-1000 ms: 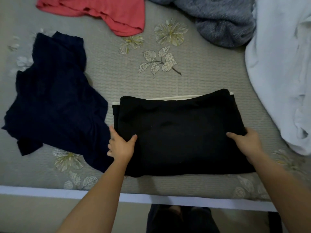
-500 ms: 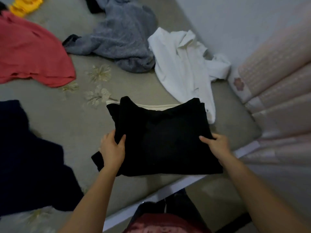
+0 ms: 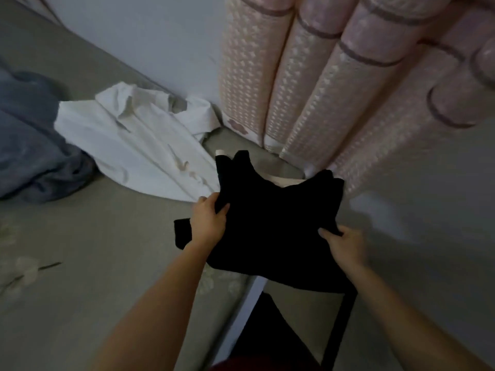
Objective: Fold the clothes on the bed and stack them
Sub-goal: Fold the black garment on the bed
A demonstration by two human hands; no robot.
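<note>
Grey bed point(image 3: 80, 290) holds a crumpled white shirt point(image 3: 139, 145), unfolded; left hand point(image 3: 210, 223) and right hand point(image 3: 345, 245) grip the folded black garment point(image 3: 273, 223).

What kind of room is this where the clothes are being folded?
Most likely a bedroom: a bed with a grey flowered cover, a white shirt lying loose on it, and pink curtains hanging beside it.

We're gripping the folded black cloth garment point(image 3: 276, 223): our left hand point(image 3: 210, 222) pinches its left edge, our right hand point(image 3: 344, 243) its right; a crumpled white shirt point(image 3: 139, 145) lies just left.
</note>
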